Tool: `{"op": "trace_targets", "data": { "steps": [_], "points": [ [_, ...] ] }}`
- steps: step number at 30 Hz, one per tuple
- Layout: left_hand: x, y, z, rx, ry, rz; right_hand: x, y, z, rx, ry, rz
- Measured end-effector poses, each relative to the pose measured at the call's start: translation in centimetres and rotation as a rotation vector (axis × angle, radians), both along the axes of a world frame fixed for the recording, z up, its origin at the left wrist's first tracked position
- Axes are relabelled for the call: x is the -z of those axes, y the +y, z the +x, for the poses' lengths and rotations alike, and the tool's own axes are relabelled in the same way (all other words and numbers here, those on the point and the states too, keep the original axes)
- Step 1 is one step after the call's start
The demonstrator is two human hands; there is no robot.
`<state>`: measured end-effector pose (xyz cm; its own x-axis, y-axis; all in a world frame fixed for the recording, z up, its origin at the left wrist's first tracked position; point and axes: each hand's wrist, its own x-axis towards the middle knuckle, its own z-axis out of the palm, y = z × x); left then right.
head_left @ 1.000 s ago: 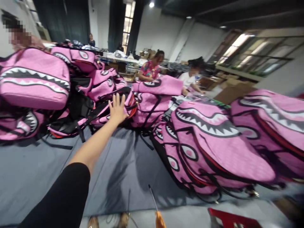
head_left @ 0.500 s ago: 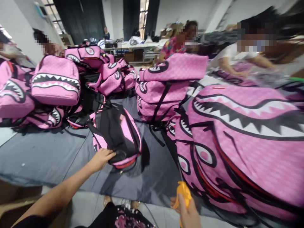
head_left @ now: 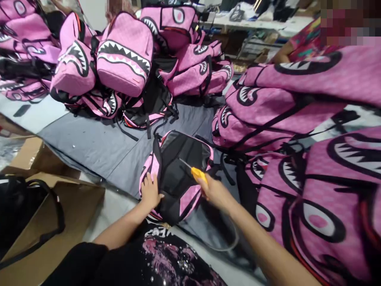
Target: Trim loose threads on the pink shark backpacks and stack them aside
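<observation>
table: grey cloth cover (head_left: 89, 139) | left: open cardboard box (head_left: 64, 206) | far back: white cluttered bench (head_left: 262, 24)

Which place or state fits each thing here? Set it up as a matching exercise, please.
1 left hand
2 right hand
3 backpack
4 cardboard box

a holds the yellow-handled tool
b at the picture's lower left
c lies black panel up on the grey cloth
d rests on the backpack's pink edge

Pairs: 1-d, 2-a, 3-c, 4-b
</observation>
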<state>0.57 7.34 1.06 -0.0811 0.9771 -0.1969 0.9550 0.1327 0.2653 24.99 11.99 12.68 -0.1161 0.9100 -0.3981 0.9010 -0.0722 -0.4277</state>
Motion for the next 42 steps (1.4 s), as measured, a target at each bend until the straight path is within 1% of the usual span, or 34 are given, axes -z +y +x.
{"op": "trace_targets", "data": {
  "steps": [2,3,4,5,6,7,9,10,11,12,13,15,16,17,20,21,22,24,25,26,27,28,29,30,31,32,33,34,35,36,38,39,40,42],
  "points": [
    [0.6,-0.5,-0.7,-0.030,-0.104,0.019,-1.8,4.4,-1.2,-0.021,-0.272,0.041],
    [0.9,-0.7,-1.7,-0.060,-0.218,0.036,-2.6,5.9,-1.6,-0.016,-0.328,0.052],
    [1.3,-0.7,-3.1,-0.097,-0.368,0.054,-3.1,6.7,-2.1,-0.015,-0.362,0.056],
    [1.6,-0.7,-4.5,-0.136,-0.544,0.066,-3.4,6.8,-2.7,-0.025,-0.379,0.050],
    [1.9,-0.5,-6.0,-0.173,-0.730,0.062,-3.2,6.2,-3.5,-0.051,-0.377,0.034],
    [2.1,-0.4,-7.4,-0.211,-0.911,0.039,-2.7,5.0,-4.3,-0.107,-0.364,-0.006],
    [1.8,-0.2,-9.4,-0.277,-1.220,-0.065,-1.2,1.6,-5.5,-0.280,-0.288,-0.138],
    [1.5,0.1,-9.9,-0.305,-1.338,-0.144,-0.4,0.1,-5.7,-0.415,-0.180,-0.232],
    [1.2,0.5,-10.2,-0.343,-1.428,-0.225,0.2,-0.9,-5.5,-0.499,-0.061,-0.305],
    [1.0,1.2,-10.4,-0.392,-1.481,-0.312,0.6,-1.1,-5.1,-0.486,0.001,-0.317],
    [1.0,2.1,-10.5,-0.465,-1.495,-0.396,1.0,-0.6,-4.7,-0.401,-0.024,-0.271],
    [1.3,4.1,-10.6,-0.637,-1.436,-0.510,1.5,1.7,-4.3,-0.187,-0.178,-0.125],
    [1.5,5.0,-10.5,-0.694,-1.401,-0.545,1.5,3.0,-4.5,-0.141,-0.216,-0.082],
    [1.6,5.7,-10.4,-0.725,-1.374,-0.568,1.5,4.0,-5.0,-0.158,-0.203,-0.078],
    [1.8,6.8,-10.2,-0.716,-1.330,-0.602,0.8,5.6,-7.4,-0.393,0.000,-0.186],
    [1.7,6.8,-10.2,-0.707,-1.307,-0.607,0.6,5.9,-8.2,-0.406,0.007,-0.172],
    [1.6,6.8,-10.3,-0.697,-1.278,-0.605,0.4,6.2,-9.0,-0.359,-0.045,-0.118],
    [1.3,6.4,-10.1,-0.677,-1.204,-0.572,0.0,6.5,-10.0,-0.213,-0.204,0.010],
    [1.1,5.9,-9.8,-0.672,-1.175,-0.543,-0.2,6.6,-10.1,-0.203,-0.235,0.019],
    [0.9,5.3,-9.3,-0.649,-1.126,-0.483,-0.3,6.6,-9.8,-0.251,-0.213,-0.022],
    [0.7,4.6,-8.5,-0.592,-1.036,-0.394,-0.6,6.5,-9.1,-0.332,-0.151,-0.094],
    [0.6,3.8,-7.7,-0.496,-0.899,-0.282,-0.9,6.4,-8.1,-0.386,-0.093,-0.164],
    [0.6,3.1,-6.7,-0.363,-0.723,-0.166,-1.3,6.4,-6.7,-0.377,-0.072,-0.204],
    [0.6,2.5,-5.7,-0.199,-0.534,-0.061,-1.9,6.5,-5.1,-0.299,-0.097,-0.198],
    [0.7,2.0,-4.8,-0.032,-0.358,0.019,-2.4,6.6,-3.4,-0.171,-0.160,-0.149],
    [0.8,1.8,-4.0,0.113,-0.224,0.065,-2.9,6.6,-1.7,-0.024,-0.256,-0.078],
    [0.8,1.8,-3.4,0.221,-0.152,0.077,-3.4,6.5,-0.2,0.074,-0.337,-0.026],
    [0.9,1.9,-2.9,0.299,-0.117,0.084,-3.7,6.2,1.0,0.129,-0.396,-0.011],
    [0.7,2.1,-2.6,0.345,-0.100,0.091,-3.9,5.6,1.8,0.129,-0.412,-0.047],
    [0.5,2.2,-2.3,0.352,-0.090,0.108,-4.0,4.8,2.2,0.090,-0.383,-0.130],
    [-0.4,1.8,-1.7,0.307,-0.096,0.168,-3.9,2.8,2.2,-0.008,-0.266,-0.324],
    [-1.0,1.2,-1.1,0.296,-0.116,0.204,-3.9,1.9,2.1,-0.027,-0.226,-0.367],
    [-1.5,0.4,-0.4,0.312,-0.146,0.230,-3.9,1.2,2.1,-0.019,-0.235,-0.349],
    [-2.2,-1.5,1.5,0.414,-0.188,0.213,-4.3,-0.1,2.4,0.044,-0.356,-0.202]
  ]
}}
